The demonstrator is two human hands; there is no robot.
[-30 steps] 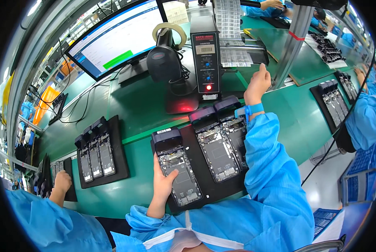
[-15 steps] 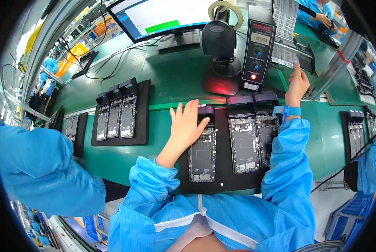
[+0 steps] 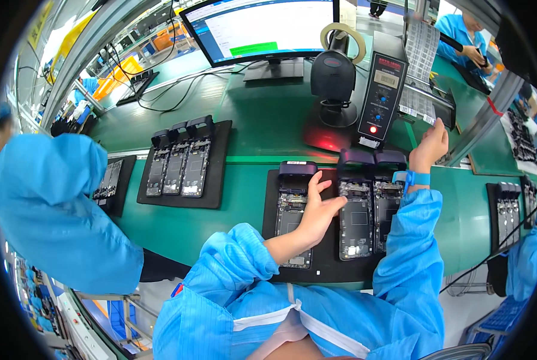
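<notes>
Three opened phones lie on a black mat in front of me, circuit boards bared and purple-black upper parts folded back. A pale label strip lies on the upper part of the left phone. Over that phone's right side is my left hand, fingers apart, its thumb pointing at the middle phone. My right hand is beyond the right phone, thumb and finger closed at the end of a label strip on the dispenser; a small white label shows at the fingertips.
A black counter box with a red light, a scanner on a stand and a monitor stand behind. Another mat with three opened phones lies left. A co-worker's blue sleeve is close on my left; other people work at right.
My left hand has come off the left phone's upper part and moved right and nearer to me. My right hand has drawn slightly back toward me at the label strip. The view has shifted.
</notes>
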